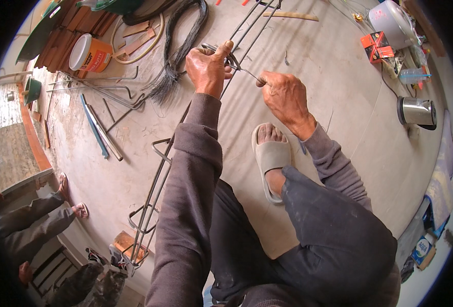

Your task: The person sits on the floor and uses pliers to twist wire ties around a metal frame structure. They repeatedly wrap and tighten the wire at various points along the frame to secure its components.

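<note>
A long, narrow cage of steel rebar (161, 171) runs slantwise from the lower left to the top middle, with bent stirrups (161, 148) along it. My left hand (206, 70) is closed at the upper stretch of the cage, thumb up, round a dark curved metal piece (231, 61); its kind is partly hidden by the fingers. From there a thin tie wire (251, 75) reaches to my right hand (286, 100), whose fingers pinch its end. The right hand is to the right of the bars, apart from them.
Black tie wire (173, 56) lies bundled beyond my left hand. Bent rods (103, 87) and an orange-white bucket (91, 53) are at the left. A metal kettle (417, 112) and a red-black box (376, 47) stand right. Another person's legs (37, 220) are at lower left.
</note>
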A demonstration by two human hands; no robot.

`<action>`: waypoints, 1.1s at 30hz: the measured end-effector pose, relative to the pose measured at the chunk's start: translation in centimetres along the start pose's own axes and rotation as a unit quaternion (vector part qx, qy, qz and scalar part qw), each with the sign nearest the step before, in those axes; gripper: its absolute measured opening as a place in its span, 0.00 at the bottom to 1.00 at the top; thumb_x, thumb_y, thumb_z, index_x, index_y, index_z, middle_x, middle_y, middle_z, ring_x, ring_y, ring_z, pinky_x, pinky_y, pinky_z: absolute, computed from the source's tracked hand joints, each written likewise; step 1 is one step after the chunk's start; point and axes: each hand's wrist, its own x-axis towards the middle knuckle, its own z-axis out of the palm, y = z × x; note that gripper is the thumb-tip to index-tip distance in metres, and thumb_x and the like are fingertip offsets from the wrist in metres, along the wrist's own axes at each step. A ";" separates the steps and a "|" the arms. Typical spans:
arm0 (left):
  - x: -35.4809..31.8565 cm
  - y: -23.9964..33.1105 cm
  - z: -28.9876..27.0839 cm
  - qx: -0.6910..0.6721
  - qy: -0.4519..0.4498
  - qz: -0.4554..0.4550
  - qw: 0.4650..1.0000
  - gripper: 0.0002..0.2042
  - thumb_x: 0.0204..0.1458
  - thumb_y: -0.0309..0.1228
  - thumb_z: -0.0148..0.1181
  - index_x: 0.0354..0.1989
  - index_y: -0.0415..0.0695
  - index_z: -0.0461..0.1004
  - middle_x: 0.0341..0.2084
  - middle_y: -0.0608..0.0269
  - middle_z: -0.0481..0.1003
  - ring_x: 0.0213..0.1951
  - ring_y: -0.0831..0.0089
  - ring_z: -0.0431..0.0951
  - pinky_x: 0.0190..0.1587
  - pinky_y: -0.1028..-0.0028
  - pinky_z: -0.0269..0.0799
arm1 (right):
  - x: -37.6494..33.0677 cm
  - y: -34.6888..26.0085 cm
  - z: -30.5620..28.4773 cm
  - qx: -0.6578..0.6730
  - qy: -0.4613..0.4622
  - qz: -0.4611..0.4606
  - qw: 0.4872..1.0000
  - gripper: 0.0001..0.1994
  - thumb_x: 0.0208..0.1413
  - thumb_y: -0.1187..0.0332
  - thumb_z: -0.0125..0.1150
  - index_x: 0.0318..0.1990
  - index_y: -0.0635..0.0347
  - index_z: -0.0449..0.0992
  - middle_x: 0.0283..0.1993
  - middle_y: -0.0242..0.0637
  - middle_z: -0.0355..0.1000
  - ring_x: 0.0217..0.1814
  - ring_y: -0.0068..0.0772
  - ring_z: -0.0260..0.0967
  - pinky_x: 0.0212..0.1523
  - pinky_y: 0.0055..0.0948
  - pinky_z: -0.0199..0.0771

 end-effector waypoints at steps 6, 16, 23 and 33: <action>0.3 -0.7 -0.3 -0.065 -0.007 -0.037 0.997 0.26 0.44 0.38 0.80 0.32 0.25 0.72 0.27 0.47 0.75 0.19 0.65 0.80 0.16 0.72 0.81 | 0.4 -0.4 -0.1 0.018 -0.013 -0.015 1.000 0.20 0.48 0.79 0.53 0.50 0.56 0.78 0.24 0.47 0.73 0.29 0.51 0.74 0.33 0.44 0.74; 1.1 -0.3 -0.2 -0.072 -0.042 -0.077 0.994 0.28 0.44 0.44 0.80 0.32 0.28 0.72 0.24 0.57 0.71 0.17 0.71 0.77 0.16 0.73 0.81 | 4.8 -0.7 0.7 -0.016 -0.026 -0.051 0.998 0.16 0.57 0.69 0.60 0.53 0.61 0.70 0.33 0.49 0.79 0.36 0.52 0.80 0.36 0.47 0.80; 1.6 -0.7 0.0 -0.113 -0.042 -0.079 0.990 0.25 0.45 0.41 0.79 0.27 0.30 0.71 0.22 0.53 0.74 0.14 0.71 0.76 0.14 0.72 0.80 | 7.0 -1.1 3.4 0.033 0.011 -0.035 0.999 0.11 0.57 0.67 0.60 0.44 0.60 0.70 0.25 0.51 0.75 0.32 0.57 0.78 0.33 0.50 0.77; 2.0 -2.1 -2.6 -0.226 -0.223 -0.142 0.938 0.08 0.65 0.28 0.56 0.39 0.34 0.70 0.29 0.56 0.76 0.31 0.64 0.84 0.36 0.68 0.89 | 8.0 -0.5 4.4 0.025 0.002 -0.025 0.999 0.11 0.57 0.64 0.62 0.38 0.61 0.70 0.25 0.52 0.77 0.32 0.55 0.80 0.32 0.47 0.81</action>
